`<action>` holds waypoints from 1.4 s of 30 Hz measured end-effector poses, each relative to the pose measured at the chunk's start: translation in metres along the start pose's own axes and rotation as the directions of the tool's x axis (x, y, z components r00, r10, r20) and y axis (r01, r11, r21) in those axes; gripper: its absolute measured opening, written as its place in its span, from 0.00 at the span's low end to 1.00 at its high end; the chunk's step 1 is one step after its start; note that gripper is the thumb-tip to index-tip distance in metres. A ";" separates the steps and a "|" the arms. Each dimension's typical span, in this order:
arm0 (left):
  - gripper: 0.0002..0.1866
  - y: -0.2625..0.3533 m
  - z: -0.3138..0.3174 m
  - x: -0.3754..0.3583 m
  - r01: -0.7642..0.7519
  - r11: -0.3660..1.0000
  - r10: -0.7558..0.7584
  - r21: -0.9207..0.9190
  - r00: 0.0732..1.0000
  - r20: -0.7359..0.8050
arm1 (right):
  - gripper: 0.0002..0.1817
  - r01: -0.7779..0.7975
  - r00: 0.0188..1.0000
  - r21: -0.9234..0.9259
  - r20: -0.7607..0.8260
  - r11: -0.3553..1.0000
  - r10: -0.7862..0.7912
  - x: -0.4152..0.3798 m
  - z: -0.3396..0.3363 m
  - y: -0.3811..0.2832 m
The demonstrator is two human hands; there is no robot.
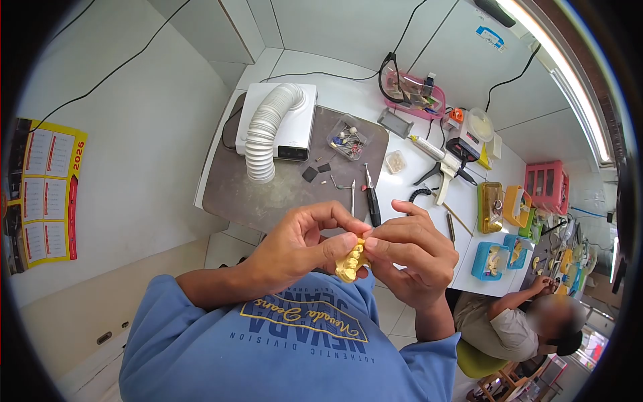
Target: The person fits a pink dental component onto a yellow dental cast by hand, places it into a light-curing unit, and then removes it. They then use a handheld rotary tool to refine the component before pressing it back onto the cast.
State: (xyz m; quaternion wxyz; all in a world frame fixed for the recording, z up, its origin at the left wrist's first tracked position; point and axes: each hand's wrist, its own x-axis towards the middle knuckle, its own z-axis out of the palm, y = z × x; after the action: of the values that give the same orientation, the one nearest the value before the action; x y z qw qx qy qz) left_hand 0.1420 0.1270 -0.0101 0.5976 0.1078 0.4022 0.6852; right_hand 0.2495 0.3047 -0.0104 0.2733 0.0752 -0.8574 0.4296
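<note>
Close to my chest, a yellow dental cast with rounded tooth shapes is held between my two hands. My left hand pinches its left side with thumb and fingers. My right hand grips the upper right side, its thumb and fingertips meeting my left fingertips. The fingers cover part of the cast, and whether a smaller piece sits between the fingertips cannot be made out. Just beyond the hands, a black rotary handpiece and a thin metal instrument lie on the dark mat.
A white machine with a ribbed hose stands on the mat, near a clear box of burs. Rightward are a dispensing gun, a pink basket and blue baskets. A co-worker sits at the right.
</note>
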 end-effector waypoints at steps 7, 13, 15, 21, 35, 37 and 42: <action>0.14 0.001 -0.002 0.000 0.003 0.997 0.001 0.074 0.999 -0.050 | 0.12 -0.039 0.998 0.022 -0.041 0.999 0.040 -0.005 0.007 0.003; 0.17 0.002 -0.001 -0.002 -0.044 0.992 0.050 0.122 0.998 -0.047 | 0.12 -0.107 0.993 0.109 0.059 0.988 0.101 0.000 0.001 0.002; 0.18 0.002 0.000 -0.001 -0.071 0.987 0.077 0.143 0.996 -0.040 | 0.13 -0.137 0.989 0.161 0.081 0.977 0.126 -0.001 -0.001 0.003; 0.19 0.004 0.001 0.000 -0.058 0.987 0.068 0.153 0.996 -0.059 | 0.17 -0.111 0.994 0.175 0.026 0.978 0.108 -0.009 0.003 0.009; 0.13 -0.013 0.007 -0.002 -0.342 0.913 0.340 0.224 0.939 0.048 | 0.18 -0.053 0.962 -0.085 -0.272 0.995 0.028 -0.025 0.018 -0.004; 0.13 -0.015 0.009 -0.002 -0.390 0.874 0.400 0.291 0.916 0.026 | 0.18 -0.019 0.955 -0.268 -0.290 0.963 -0.062 -0.025 0.020 -0.008; 0.13 -0.022 0.007 0.007 -0.570 0.648 0.640 0.506 0.767 0.045 | 0.17 -0.052 0.950 -0.241 -0.311 0.969 -0.026 -0.028 0.029 -0.012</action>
State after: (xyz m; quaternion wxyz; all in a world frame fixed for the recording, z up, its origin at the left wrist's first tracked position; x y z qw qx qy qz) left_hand 0.1607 0.1355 -0.0224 0.2567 0.3364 0.5434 0.7251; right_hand 0.2658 0.2721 -0.0312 0.4094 -0.0338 -0.8506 0.3283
